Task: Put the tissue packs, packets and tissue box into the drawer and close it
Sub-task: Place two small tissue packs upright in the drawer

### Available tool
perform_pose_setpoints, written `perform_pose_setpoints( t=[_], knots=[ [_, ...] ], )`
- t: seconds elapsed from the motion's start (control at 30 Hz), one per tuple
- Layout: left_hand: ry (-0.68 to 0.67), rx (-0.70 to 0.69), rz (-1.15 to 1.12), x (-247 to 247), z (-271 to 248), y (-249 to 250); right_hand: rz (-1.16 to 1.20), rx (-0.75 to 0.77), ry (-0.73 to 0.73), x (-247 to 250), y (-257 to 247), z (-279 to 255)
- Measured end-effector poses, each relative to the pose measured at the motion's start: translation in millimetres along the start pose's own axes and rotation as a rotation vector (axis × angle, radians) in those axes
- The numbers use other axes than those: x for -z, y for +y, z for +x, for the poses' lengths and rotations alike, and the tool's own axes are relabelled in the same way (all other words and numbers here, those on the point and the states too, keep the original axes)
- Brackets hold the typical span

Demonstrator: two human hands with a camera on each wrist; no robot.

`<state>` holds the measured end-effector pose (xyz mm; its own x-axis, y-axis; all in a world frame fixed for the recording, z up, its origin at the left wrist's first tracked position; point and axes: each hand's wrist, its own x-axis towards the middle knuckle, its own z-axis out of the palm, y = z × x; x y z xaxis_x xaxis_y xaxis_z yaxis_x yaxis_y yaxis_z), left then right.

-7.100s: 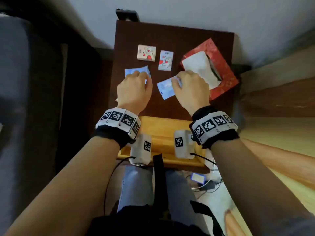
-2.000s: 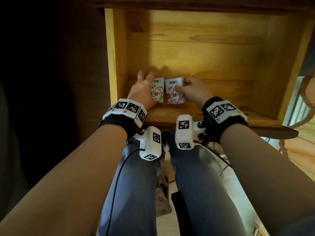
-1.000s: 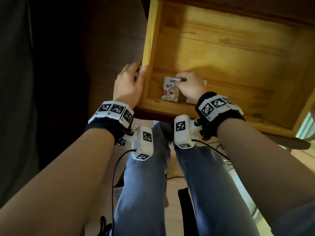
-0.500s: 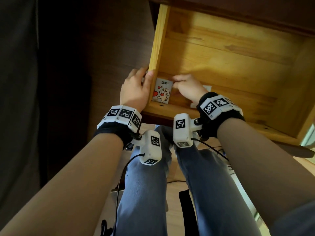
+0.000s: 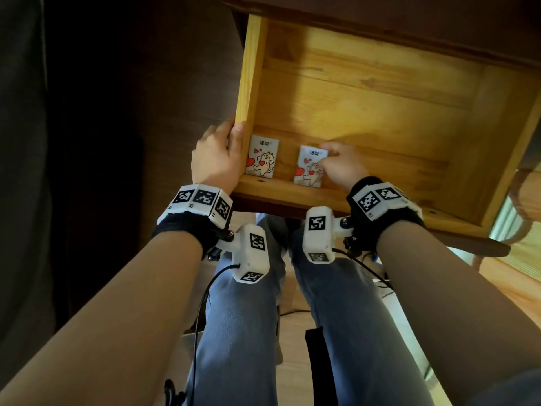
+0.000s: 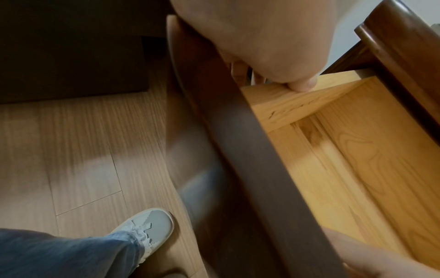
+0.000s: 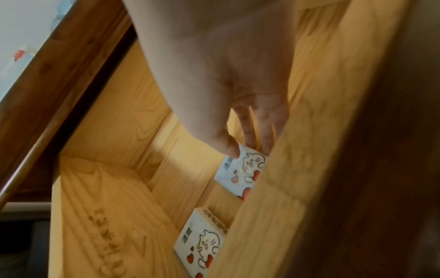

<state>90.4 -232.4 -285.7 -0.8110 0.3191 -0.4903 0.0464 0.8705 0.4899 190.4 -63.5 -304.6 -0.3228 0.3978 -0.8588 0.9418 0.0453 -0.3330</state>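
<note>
My left hand (image 5: 218,159) grips the near-left corner of the open wooden drawer (image 5: 366,112), thumb over the top of the side wall and fingers outside it, steadying it. My right hand (image 5: 341,168) is inside the drawer, thumb and fingertips pinching the far end of a cartoon-cat tissue pack (image 5: 311,167) that lies against the front wall. Its long axis runs front to back, away from me, and it sits directly under my right hand, so that hand alone handles it. Just to the left, apart from it by a strip of bare wood, a second matching tissue pack (image 5: 262,156) rests in the near-left corner, beside my left thumb, aligned the same way. Beyond both packs the drawer floor stretches back under the dark tabletop. No packets or tissue box show in any view, so I judge they are not yet inside.
</note>
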Motion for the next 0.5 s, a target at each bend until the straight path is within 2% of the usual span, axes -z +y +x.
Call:
perform_pose_setpoints(
  t=[0.17,0.5],
  knots=[
    [0.003,-0.015,-0.020,0,0,0,0.061,0.060,-0.119,-15,-13,0],
    [-0.031,0.021,-0.052,4,2,0,-0.025,0.060,-0.174,-17,-20,-3]
  ],
)
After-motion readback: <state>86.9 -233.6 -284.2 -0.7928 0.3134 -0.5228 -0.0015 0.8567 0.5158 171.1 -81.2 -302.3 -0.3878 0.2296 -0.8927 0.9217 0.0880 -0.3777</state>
